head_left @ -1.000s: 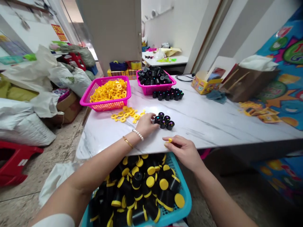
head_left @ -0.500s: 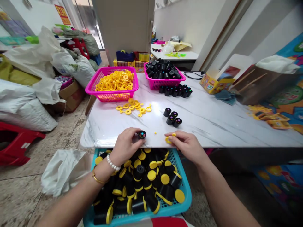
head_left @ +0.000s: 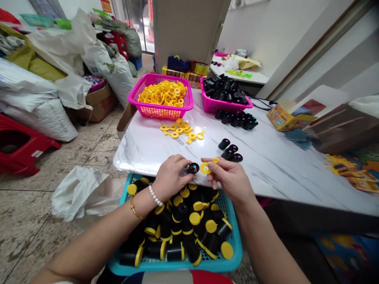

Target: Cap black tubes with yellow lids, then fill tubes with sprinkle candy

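My left hand (head_left: 171, 176) pinches a small black tube (head_left: 194, 168) with coloured dots on its end, at the near edge of the white marble table (head_left: 266, 165). My right hand (head_left: 229, 177) holds a yellow ring cap (head_left: 205, 168) right beside the tube, almost touching it. Three more black tubes (head_left: 231, 151) lie on the table just beyond my hands. Loose yellow ring caps (head_left: 182, 131) lie further back. Below my hands a blue basket (head_left: 235, 252) holds several black tubes fitted with yellow caps.
A pink basket of yellow caps (head_left: 162, 96) and a pink basket of black tubes (head_left: 225, 94) stand at the table's far end, with a row of black tubes (head_left: 237, 119) beside them. White sacks (head_left: 35, 102), a red stool (head_left: 17, 148) and crumpled plastic (head_left: 83, 191) lie on the floor at left. A cardboard box (head_left: 340, 126) stands at right.
My left hand took a black tube from the group on the table and drew it back to the near edge. Both hands have come together, bringing the yellow cap up to the tube.
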`<state>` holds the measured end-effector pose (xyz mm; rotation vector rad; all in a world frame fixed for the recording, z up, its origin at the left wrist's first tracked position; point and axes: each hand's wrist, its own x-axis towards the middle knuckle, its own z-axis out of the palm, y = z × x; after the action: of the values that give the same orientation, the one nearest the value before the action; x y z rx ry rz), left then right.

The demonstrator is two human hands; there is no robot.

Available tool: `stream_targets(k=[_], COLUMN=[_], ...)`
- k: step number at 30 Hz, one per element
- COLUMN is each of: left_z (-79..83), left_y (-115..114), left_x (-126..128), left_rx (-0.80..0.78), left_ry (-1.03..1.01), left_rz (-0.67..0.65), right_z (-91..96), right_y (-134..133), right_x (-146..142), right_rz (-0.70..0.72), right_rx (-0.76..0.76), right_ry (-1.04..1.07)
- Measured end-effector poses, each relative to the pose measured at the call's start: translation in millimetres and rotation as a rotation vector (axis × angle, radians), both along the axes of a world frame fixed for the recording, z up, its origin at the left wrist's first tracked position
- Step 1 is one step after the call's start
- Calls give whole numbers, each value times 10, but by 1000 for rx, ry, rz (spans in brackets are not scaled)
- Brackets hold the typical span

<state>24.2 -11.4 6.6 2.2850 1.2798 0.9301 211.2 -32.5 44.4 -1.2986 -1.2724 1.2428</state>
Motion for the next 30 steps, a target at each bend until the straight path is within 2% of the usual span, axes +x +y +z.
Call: stream_targets(k=[5, 11, 17, 22, 27, 30], left_z=[-37, -63, -65, -67, 79, 220], left_y=[3, -1, -8, -11, -27, -21], left_x=[-2, -5, -11, -10, -33, -43], left_rx=[16, 33, 35, 42, -2, -182], left_ry=[1, 27, 51, 56, 51, -1], left_rz=[-14, -16, -13, -16, -37, -104], right_z=[-20, 5, -7, -59, -96, -116], right_y=[206, 270, 179, 173, 179, 185], right_x=[-201, -76, -222, -280, -232, -209], right_rz=[64, 150, 31, -21, -3, 21], right_rx=[-57, -222, -152, -143, -64, -35], right_ry=[-14, 116, -69, -122, -224, -259])
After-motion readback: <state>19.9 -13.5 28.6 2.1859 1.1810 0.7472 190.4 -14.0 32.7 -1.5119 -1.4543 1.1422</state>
